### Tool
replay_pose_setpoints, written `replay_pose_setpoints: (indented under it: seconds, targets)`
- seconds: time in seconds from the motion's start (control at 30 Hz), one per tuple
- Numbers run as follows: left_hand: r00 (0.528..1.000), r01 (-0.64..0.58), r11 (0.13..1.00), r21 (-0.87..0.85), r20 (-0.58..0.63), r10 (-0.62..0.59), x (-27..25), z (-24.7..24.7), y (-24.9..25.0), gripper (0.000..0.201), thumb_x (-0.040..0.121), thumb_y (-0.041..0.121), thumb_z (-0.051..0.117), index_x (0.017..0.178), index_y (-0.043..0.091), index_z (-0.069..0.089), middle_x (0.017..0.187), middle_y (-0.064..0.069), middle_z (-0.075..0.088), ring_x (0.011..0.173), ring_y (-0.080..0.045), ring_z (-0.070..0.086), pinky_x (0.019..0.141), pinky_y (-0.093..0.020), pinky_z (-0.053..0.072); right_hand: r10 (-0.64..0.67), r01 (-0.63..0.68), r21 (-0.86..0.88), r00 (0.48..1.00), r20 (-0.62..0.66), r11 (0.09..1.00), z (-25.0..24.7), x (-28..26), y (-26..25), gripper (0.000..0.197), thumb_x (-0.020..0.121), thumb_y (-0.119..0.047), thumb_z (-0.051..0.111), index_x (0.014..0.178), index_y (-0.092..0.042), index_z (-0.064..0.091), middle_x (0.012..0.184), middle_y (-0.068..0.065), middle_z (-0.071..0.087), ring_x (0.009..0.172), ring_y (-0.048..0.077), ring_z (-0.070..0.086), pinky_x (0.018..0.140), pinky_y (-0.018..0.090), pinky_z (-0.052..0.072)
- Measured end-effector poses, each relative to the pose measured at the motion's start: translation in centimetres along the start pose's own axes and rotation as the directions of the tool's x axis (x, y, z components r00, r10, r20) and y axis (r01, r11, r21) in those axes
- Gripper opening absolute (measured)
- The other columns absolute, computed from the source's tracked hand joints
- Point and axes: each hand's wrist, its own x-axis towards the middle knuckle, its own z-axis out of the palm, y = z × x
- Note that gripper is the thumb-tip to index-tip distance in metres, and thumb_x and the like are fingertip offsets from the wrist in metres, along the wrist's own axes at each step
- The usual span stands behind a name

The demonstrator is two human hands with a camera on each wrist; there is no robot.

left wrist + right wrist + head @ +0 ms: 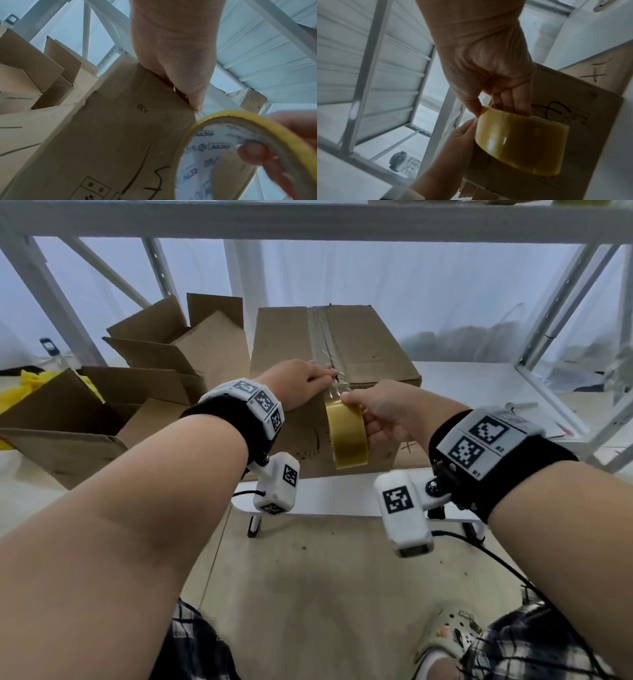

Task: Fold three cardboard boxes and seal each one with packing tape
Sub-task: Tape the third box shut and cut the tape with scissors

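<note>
Right hand (380, 419): fingers (520, 106) passed through the core of the tape roll (347, 436), thumb on its outer face; roll gripped firmly, held on edge just in front of the closed box's near top edge.
Left hand (298, 386): palm down on top of the closed box (370, 350) at its near edge, fingertips pressing at the centre seam where the clear tape strip (323, 337) ends. Whether the fingers pinch the tape or only press it cannot be told.
Tape: a short clear length runs from the roll up to the box edge, between the two hands.
Closed box: brown cardboard, flaps shut, clear tape laid along the top seam; stands on the white surface (479, 381); printed marks on its front face.
Open boxes: one (178, 344) behind-left, flaps up; one (78, 419) nearer left, flaps spread.
Yellow material (30, 388): at far left, behind the nearer open box.
White metal shelving (308, 224): frames the scene above and at both sides.
</note>
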Motion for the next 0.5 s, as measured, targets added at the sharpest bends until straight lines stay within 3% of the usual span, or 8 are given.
replay_pose_setpoints:
  seconds: [0.13, 0.3, 0.5]
  targets:
    - [1.000, -0.002, 1.000, 0.005, -0.029, 0.002, -0.2, 0.1, 0.4, 0.042, 0.102, 0.038, 0.035, 0.142, 0.027, 0.044, 0.151, 0.011, 0.035, 0.142, -0.013, 0.026, 0.115, -0.034, 0.018, 0.022, -0.023, -0.050, 1.000, -0.015, 0.999, 1.2, 0.3, 1.2, 0.030, 0.099, -0.034, 0.049, 0.100, -0.005, 0.053, 0.077, 0.011, 0.059, 0.063, 0.020, 0.058, 0.055, 0.028, 0.048]
    - [0.999, -0.036, 0.984, 0.172, -0.031, 0.041, 0.2, 0.1, 1.4, 0.049, 0.100, 0.047, 0.032, 0.145, 0.028, 0.037, 0.151, 0.005, 0.037, 0.136, -0.020, 0.039, 0.109, -0.037, 0.033, 0.053, -0.056, 0.084, 0.998, 0.036, 0.995, 1.7, 1.1, 2.0, 0.032, 0.100, -0.033, 0.047, 0.111, -0.002, 0.052, 0.087, 0.015, 0.065, 0.075, 0.024, 0.065, 0.060, 0.032, 0.052]
    - [0.992, -0.043, 0.930, 0.364, -0.096, 0.084, 1.2, 1.6, 0.5, 0.055, 0.099, 0.052, 0.029, 0.149, 0.031, 0.026, 0.157, 0.004, 0.026, 0.140, -0.022, 0.032, 0.109, -0.040, 0.035, 0.077, -0.085, 0.154, 0.995, 0.056, 0.984, 1.8, 1.8, 2.2, 0.030, 0.101, -0.031, 0.046, 0.111, -0.003, 0.050, 0.086, 0.014, 0.063, 0.075, 0.024, 0.063, 0.062, 0.033, 0.052]
